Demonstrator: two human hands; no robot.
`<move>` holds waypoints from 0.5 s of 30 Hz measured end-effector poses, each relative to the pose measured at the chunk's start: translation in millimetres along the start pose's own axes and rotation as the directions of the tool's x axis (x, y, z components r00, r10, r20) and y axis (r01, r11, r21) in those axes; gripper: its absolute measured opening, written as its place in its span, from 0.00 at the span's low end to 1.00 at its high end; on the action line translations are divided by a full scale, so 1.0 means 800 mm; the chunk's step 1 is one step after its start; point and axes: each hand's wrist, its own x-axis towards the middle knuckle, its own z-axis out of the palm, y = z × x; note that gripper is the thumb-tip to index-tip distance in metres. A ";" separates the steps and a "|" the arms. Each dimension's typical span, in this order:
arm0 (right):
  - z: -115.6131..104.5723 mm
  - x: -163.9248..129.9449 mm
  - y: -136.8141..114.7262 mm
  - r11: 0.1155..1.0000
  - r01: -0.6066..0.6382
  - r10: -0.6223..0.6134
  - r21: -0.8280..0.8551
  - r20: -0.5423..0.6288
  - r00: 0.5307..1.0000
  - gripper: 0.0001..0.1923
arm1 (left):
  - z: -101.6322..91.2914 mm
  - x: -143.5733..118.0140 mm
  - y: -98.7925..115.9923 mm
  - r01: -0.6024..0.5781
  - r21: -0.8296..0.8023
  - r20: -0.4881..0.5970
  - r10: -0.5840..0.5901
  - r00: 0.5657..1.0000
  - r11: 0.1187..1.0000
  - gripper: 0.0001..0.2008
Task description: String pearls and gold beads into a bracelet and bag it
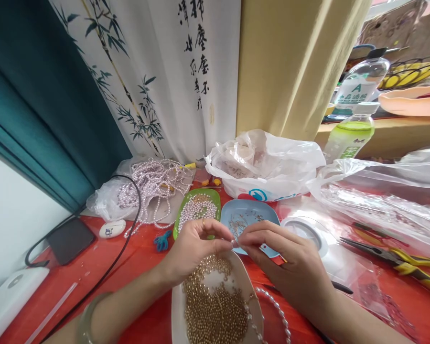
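My left hand (195, 251) pinches a small pale bead (234, 243) between thumb and forefinger. Fingertips of my right hand (294, 260) meet it there, pinched together; what they hold is too small to make out. Below both hands stands a white dish (177, 313) full of gold beads (215, 313). A strand of pearly beads (281, 310) loops over its right side. Just beyond the hands are a green tray (219, 200) with pale pink pearl beads (200, 209) and a blue tray (249, 205) with small metal findings (238, 224).
Pink bead strands (154, 177) pile up at the back left, near a phone (71, 239) and black cable (136, 215). A plastic bag (272, 162) stands behind the trays. At right lie a wire spool (317, 234) and long-nose pliers (383, 253); bottles (351, 134) rise behind.
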 end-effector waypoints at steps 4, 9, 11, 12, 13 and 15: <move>0.002 -0.001 0.000 1.000 -0.010 0.010 0.008 0.012 1.000 0.06 | 0.001 -0.001 0.000 -0.011 0.035 -0.011 0.011 1.000 0.999 0.04; 0.007 -0.002 0.000 0.985 -0.127 0.125 0.121 0.019 0.992 0.04 | 0.002 -0.001 -0.003 -0.005 0.016 -0.036 0.006 0.999 1.000 0.04; 0.007 -0.002 0.000 0.968 -0.182 0.177 0.175 0.043 0.983 0.03 | 0.003 -0.001 -0.004 -0.003 0.008 -0.038 0.004 0.999 1.000 0.05; 0.007 -0.001 -0.001 0.961 -0.198 0.191 0.195 0.053 0.980 0.03 | 0.003 -0.001 -0.004 -0.002 0.002 -0.037 0.002 0.999 1.000 0.05; 0.007 -0.001 -0.001 0.957 -0.205 0.197 0.208 0.057 0.979 0.03 | 0.004 -0.001 -0.004 0.002 -0.008 -0.037 -0.002 0.999 1.000 0.05; 0.006 -0.001 -0.002 0.956 -0.196 0.189 0.216 0.052 0.981 0.03 | 0.005 -0.002 -0.003 0.016 -0.048 -0.039 -0.018 0.999 0.999 0.05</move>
